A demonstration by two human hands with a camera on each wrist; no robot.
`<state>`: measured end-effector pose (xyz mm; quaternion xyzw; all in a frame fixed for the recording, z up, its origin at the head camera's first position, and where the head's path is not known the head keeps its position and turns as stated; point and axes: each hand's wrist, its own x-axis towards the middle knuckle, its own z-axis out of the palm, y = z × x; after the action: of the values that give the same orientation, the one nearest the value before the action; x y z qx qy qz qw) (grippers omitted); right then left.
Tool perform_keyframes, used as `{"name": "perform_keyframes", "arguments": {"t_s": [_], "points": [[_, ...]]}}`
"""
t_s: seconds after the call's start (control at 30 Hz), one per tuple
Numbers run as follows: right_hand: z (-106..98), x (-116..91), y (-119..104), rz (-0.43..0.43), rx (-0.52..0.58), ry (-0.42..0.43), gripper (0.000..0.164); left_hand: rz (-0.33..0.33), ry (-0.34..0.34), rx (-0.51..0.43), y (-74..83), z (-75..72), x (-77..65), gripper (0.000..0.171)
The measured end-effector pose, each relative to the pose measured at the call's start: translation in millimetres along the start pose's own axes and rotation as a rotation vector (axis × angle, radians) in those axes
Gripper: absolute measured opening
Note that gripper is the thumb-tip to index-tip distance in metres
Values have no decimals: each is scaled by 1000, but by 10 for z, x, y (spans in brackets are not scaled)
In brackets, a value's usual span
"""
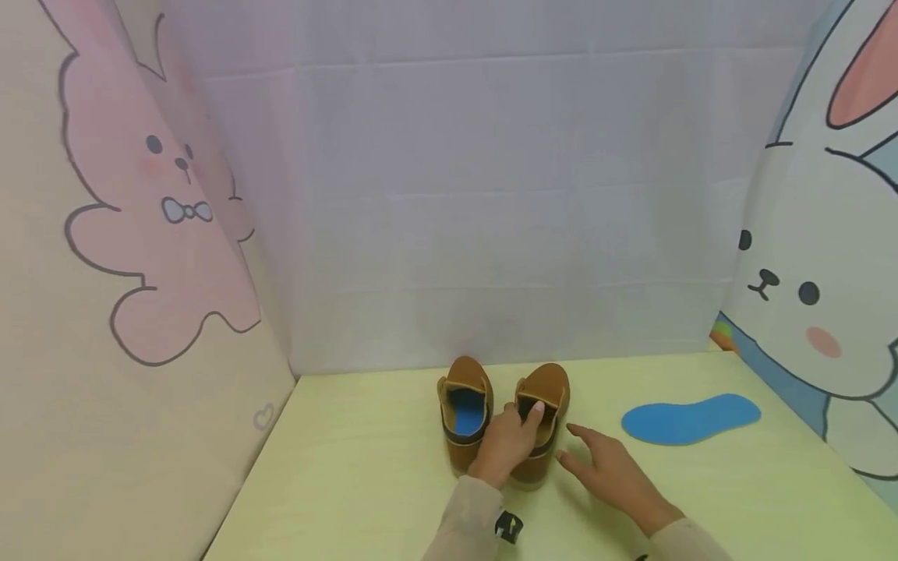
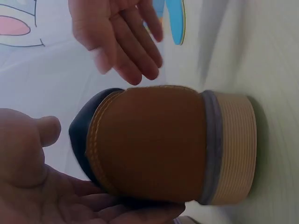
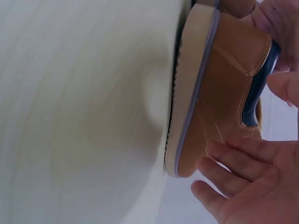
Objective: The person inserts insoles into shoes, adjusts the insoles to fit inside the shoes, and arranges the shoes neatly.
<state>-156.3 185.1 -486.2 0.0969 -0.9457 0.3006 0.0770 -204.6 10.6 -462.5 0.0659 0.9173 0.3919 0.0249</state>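
Observation:
Two brown slip-on shoes stand side by side, toes pointing away, in the head view. The left shoe (image 1: 467, 421) shows a blue insole (image 1: 468, 411) inside; the right shoe (image 1: 544, 389) has a pale, tan inside. My left hand (image 1: 507, 442) lies between the shoes, its fingers extended along the right shoe's left side and its thumb over the opening. In the left wrist view that thumb stands apart from the dark heel collar (image 2: 84, 135). On the other side, my right hand (image 1: 613, 475) has its fingers spread, fingertips close beside the shoe in the right wrist view.
A loose blue insole (image 1: 691, 419) lies flat on the pale yellow table (image 1: 365, 452), right of the shoes. White cloth (image 1: 519, 195) hangs behind the table's back edge. Side walls carry a pink rabbit picture (image 1: 161, 202) and a white rabbit picture (image 1: 828, 249).

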Motion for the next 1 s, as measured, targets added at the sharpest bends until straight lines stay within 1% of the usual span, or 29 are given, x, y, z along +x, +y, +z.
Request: {"name": "perform_keyframes", "arguments": {"t_s": [0.13,0.2,0.3,0.43,0.53,0.67,0.8,1.0], "points": [[6,6,-49,6,110,-18,62,-6,-39,-28,-12,-54,-40,79],[7,8,-66,9,140,-23,63,-4,-44,-45,-26,-52,-44,79],[3,6,-79,15,157,-33,66,2,-40,-72,-51,-31,-52,76],[-5,2,-73,14,144,-44,76,12,-22,-96,-62,12,-57,70],[5,14,-41,13,107,-30,89,32,-15,-103,-51,71,-46,68],[40,37,21,49,72,-12,101,60,-15,-109,-27,150,-45,67],[79,60,70,57,81,16,101,75,-22,-112,-10,169,-62,61],[93,80,101,47,69,77,92,125,-51,-111,-4,164,-62,56]]}}
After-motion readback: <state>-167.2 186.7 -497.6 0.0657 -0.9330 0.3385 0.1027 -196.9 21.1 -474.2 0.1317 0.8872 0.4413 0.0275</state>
